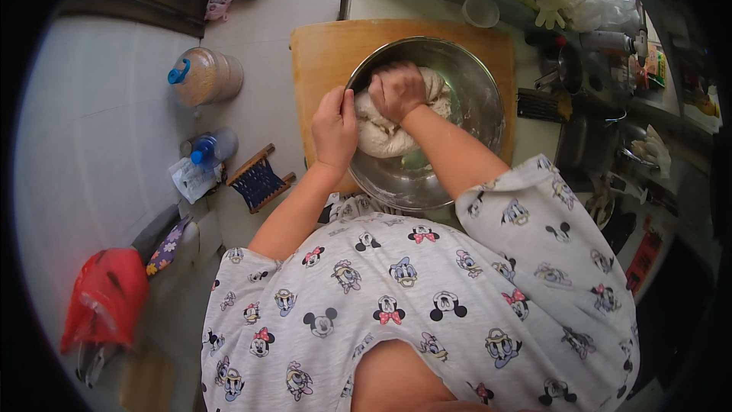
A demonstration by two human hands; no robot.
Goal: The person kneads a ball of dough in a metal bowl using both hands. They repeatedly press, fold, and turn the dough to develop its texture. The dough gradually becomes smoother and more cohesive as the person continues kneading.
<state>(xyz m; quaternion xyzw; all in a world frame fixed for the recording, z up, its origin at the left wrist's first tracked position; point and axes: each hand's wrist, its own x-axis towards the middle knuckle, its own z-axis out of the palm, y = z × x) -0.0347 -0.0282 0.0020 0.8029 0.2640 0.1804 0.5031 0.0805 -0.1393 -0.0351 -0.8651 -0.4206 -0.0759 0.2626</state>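
Note:
A large lump of pale dough (386, 140) lies in a wide stainless steel bowl (477, 97), mostly toward the bowl's left side. My left hand (335, 126) grips the bowl's left rim, with the thumb along the edge. Curled into a fist, my right hand (400, 90) presses down into the middle of the dough, which bulges around it. The fingertips of that hand are hidden. Dough smears and floury residue cling to the inner wall. Under the bowl is a light wooden board or tabletop (320, 46).
Left on the tiled floor stand a large jug of yellowish grain (209, 77), a blue-capped plastic bottle (214, 147) and a small folding stool (261, 178). A counter at right holds a sink (577, 146), a knife rack (543, 105), a gas torch (612, 42) and a plastic cup (480, 10).

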